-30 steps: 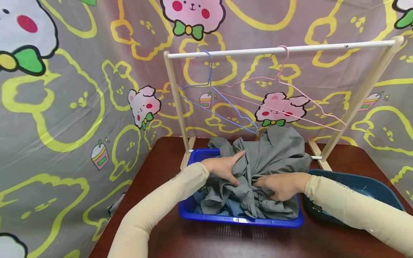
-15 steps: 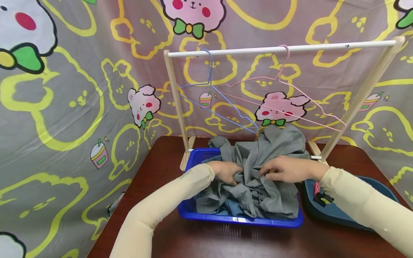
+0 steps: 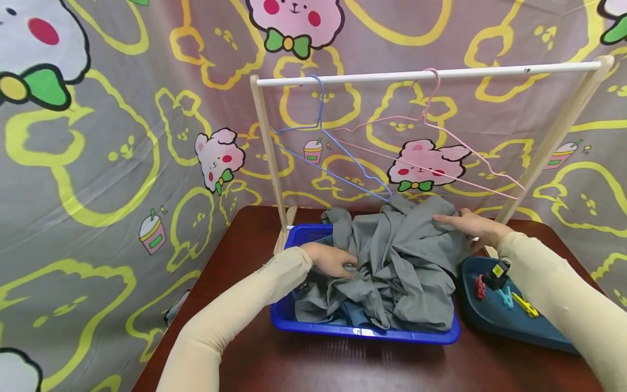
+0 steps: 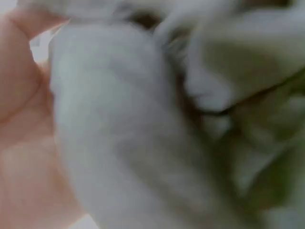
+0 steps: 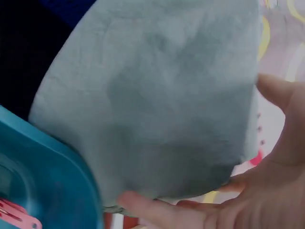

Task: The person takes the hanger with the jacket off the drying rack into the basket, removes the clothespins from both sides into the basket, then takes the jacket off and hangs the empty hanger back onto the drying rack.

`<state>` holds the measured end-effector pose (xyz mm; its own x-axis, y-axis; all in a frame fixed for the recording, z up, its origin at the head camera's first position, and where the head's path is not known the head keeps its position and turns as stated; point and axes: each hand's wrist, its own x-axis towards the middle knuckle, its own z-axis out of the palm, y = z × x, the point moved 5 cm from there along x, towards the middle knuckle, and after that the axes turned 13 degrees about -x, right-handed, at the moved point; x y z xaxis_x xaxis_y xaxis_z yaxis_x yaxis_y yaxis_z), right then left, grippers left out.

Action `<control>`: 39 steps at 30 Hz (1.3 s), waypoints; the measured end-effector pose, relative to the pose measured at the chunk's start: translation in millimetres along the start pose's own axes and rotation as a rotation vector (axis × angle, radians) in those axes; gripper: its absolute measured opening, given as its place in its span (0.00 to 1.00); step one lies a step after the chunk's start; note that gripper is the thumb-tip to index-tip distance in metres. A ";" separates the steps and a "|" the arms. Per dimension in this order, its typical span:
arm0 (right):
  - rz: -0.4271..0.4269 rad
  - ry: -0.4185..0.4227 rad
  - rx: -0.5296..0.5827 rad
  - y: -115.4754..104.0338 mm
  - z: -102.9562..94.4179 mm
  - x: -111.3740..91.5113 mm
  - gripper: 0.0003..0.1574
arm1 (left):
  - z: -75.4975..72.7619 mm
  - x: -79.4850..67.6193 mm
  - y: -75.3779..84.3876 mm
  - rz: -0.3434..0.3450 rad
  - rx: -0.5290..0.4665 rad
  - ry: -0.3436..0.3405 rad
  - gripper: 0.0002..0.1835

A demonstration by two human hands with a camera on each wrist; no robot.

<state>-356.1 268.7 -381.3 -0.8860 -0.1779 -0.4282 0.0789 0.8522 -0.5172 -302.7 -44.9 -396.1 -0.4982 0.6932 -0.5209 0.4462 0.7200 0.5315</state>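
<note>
A heap of grey cloth [image 3: 392, 250] fills the blue basket [image 3: 364, 333] and spills over its back and right sides; what kind of garment it is cannot be told. On the left part of the heap, my left hand [image 3: 329, 260] grips a bunched fold, which lies against the palm in the blurred left wrist view. At the heap's right edge is my right hand [image 3: 472, 226]. Its fingers are spread along the cloth's border, with the thumb [image 5: 276, 90] and a fingertip touching the cloth in the right wrist view. Bluish cloth [image 3: 355, 314] shows beneath the grey.
Right of the basket stands a dark teal basin [image 3: 519, 326] holding a red clothespin [image 3: 480, 287], a light blue clothespin [image 3: 506, 298] and a yellow clothespin [image 3: 525, 305]. Behind, a rack's white bar [image 3: 382, 78] carries a blue hanger [image 3: 338, 144] and a pink hanger [image 3: 470, 142].
My right hand has moved from the heap's middle to its right back edge, spreading the grey cloth there and uncovering the clothespins. My left hand has gone from spread to gripping a fold.
</note>
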 end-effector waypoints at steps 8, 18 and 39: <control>0.033 -0.159 0.298 11.7 13.4 21.1 0.70 | -60.4 -14.5 -19.6 0.122 -0.318 0.140 0.16; -0.021 -0.112 0.147 -7.2 30.5 30.7 0.70 | -75.8 14.2 -64.6 -0.107 -0.344 0.365 0.37; -0.099 0.485 -0.288 -26.9 0.8 13.9 0.32 | -76.0 43.3 -43.2 0.048 -0.393 0.393 0.29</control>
<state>-370.2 242.9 -373.9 -0.9965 -0.0750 0.0362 -0.0822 0.9548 -0.2856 -400.1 -48.4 -390.8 -0.7573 0.6065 -0.2421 0.2016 0.5698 0.7967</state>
